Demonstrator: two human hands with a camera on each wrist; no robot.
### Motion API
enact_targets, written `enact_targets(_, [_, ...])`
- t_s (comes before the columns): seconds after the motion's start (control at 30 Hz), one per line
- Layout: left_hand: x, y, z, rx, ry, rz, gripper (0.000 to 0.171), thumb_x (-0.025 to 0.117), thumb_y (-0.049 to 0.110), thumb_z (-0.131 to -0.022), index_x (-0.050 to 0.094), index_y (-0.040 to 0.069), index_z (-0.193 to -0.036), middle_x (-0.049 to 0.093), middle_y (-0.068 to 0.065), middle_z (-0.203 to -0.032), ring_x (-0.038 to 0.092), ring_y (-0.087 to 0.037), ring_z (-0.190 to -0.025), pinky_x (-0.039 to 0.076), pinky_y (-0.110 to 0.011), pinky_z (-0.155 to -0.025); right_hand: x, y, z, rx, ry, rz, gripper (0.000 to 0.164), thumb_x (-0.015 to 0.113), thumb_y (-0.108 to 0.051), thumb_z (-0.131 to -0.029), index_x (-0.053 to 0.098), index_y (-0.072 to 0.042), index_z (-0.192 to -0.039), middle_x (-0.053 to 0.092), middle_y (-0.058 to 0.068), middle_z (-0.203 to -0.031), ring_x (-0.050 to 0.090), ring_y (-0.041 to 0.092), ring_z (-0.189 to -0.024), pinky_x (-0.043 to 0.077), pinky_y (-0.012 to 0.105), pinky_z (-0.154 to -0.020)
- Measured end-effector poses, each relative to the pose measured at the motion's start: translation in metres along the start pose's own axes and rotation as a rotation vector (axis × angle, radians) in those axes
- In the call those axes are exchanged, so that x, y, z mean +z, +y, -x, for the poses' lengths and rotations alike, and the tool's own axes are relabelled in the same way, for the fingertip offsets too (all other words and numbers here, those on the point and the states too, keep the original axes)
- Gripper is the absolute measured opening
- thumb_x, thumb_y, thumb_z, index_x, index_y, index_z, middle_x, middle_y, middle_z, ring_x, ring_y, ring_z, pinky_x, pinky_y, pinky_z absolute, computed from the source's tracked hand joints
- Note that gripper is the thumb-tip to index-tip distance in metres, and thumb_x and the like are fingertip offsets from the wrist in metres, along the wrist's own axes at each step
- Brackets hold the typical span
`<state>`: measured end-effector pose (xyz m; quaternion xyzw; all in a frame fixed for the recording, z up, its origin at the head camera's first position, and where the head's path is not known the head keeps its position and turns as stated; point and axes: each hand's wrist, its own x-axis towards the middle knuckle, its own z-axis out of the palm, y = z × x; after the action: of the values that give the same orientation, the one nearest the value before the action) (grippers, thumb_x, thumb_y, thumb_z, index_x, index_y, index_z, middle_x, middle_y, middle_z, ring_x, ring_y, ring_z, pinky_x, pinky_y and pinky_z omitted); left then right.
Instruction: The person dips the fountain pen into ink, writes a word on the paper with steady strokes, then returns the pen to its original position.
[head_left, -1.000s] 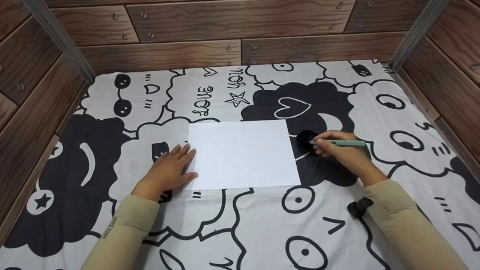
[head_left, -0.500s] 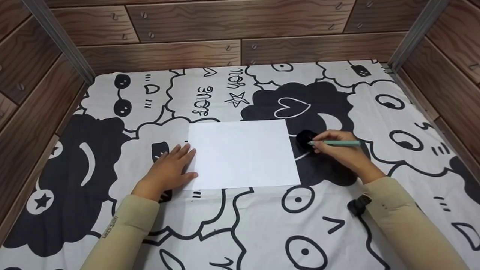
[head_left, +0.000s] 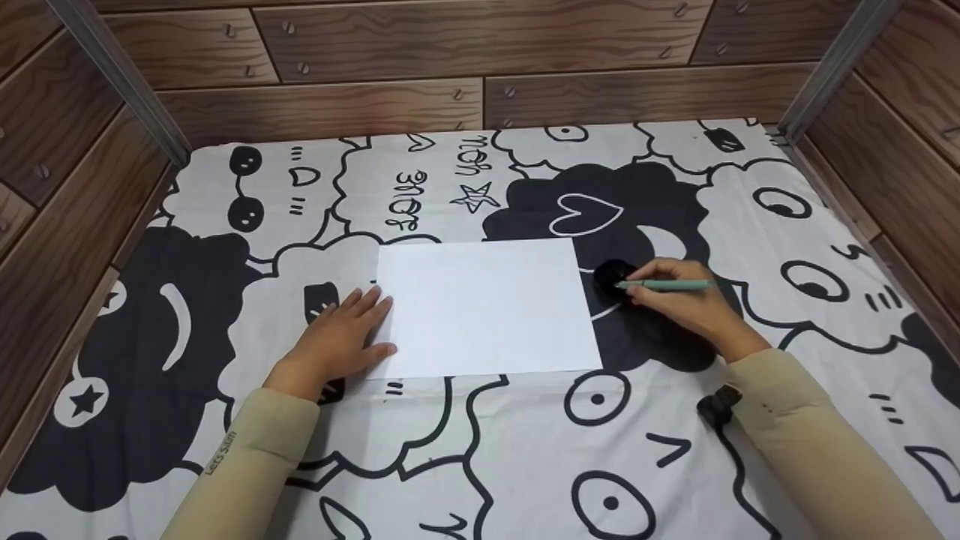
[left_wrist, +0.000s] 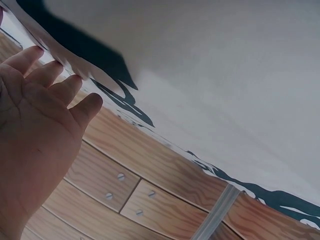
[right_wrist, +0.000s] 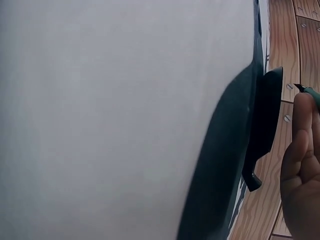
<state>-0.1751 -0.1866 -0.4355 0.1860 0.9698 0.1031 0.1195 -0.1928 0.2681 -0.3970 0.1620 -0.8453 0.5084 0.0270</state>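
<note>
A white sheet of paper [head_left: 487, 307] lies flat on the patterned cloth. My left hand [head_left: 334, 341] rests at its left edge with fingers spread, fingertips on the paper; the left wrist view shows the same hand [left_wrist: 47, 110] from the palm side. Beyond the right edge, my right hand [head_left: 686, 296] pinches a green pen [head_left: 679, 285] between thumb and fingers. The pen's tip is over a small black round container [head_left: 611, 276]; whether it touches is unclear. In the right wrist view the pen [right_wrist: 312, 94] has a dark pointed tip, and the black container [right_wrist: 267, 117] appears side-on.
A black-and-white cartoon cloth [head_left: 525, 442] covers the table. Wood-print panels [head_left: 480, 45] enclose the back and sides, with grey metal posts [head_left: 124, 82] at the back corners. A small black camera [head_left: 718, 406] with a cable sits at the right wrist.
The pen has shifted slightly left in the head view, its tip further over the black container. My right fingers have moved a little with it. The left hand and paper stay put.
</note>
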Motion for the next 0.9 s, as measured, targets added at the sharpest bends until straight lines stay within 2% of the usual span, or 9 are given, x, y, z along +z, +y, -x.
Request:
enact_targets(0.2, [-0.001,0.0,-0.001,0.002,-0.002,-0.004,0.072,0.056,0.046,-0.093,0.03,0.011,-0.15,0.021,-0.012,-0.156,0.013,-0.035,-0.142,0.016,-0.059,-0.11,-0.001,0.022,-0.004,-0.017,0.056,0.14,0.008,0.072,-0.002,-0.082,0.073,0.0,-0.09,0.07,0.012,-0.081,0.059,0.004,-0.062,0.047,0.014,-0.057])
enact_targets(0.4, [-0.001,0.001,0.0,0.007,0.014,0.0,0.072,0.058,0.044,-0.093,0.031,0.01,-0.15,0.022,-0.012,-0.155,0.014,-0.036,-0.142,0.018,-0.058,-0.11,-0.004,0.036,-0.006,-0.022,0.072,0.231,0.006,0.074,-0.011,-0.082,0.075,-0.012,-0.087,0.071,0.001,-0.084,0.055,0.007,-0.061,0.043,0.015,-0.055])
enact_targets(0.9, [-0.002,0.002,0.001,0.001,0.01,0.006,0.071,0.057,0.043,-0.093,0.03,0.01,-0.15,0.022,-0.013,-0.155,0.014,-0.036,-0.142,0.018,-0.058,-0.109,-0.003,0.038,-0.006,-0.014,0.064,0.255,0.007,0.075,-0.012,-0.081,0.077,-0.013,-0.087,0.072,0.0,-0.086,0.057,0.005,-0.064,0.044,0.013,-0.06])
